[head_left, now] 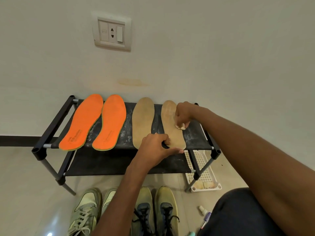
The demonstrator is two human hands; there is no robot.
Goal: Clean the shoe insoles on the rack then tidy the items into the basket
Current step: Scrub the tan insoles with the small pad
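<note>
Two orange insoles (83, 121), two tan insoles (143, 121), four shoes (146, 212), one basket (204, 172), one rack (54, 123).

Heel of far-right tan insole (172, 123) partly hidden under left hand (156, 147). White wad (181, 126) mostly covered by right hand (183, 114); material n/d. Basket (202, 169) partly behind rack leg (194, 166). Shoes (153, 212), small bottle (202, 210) cut by bottom edge/arms.
</note>
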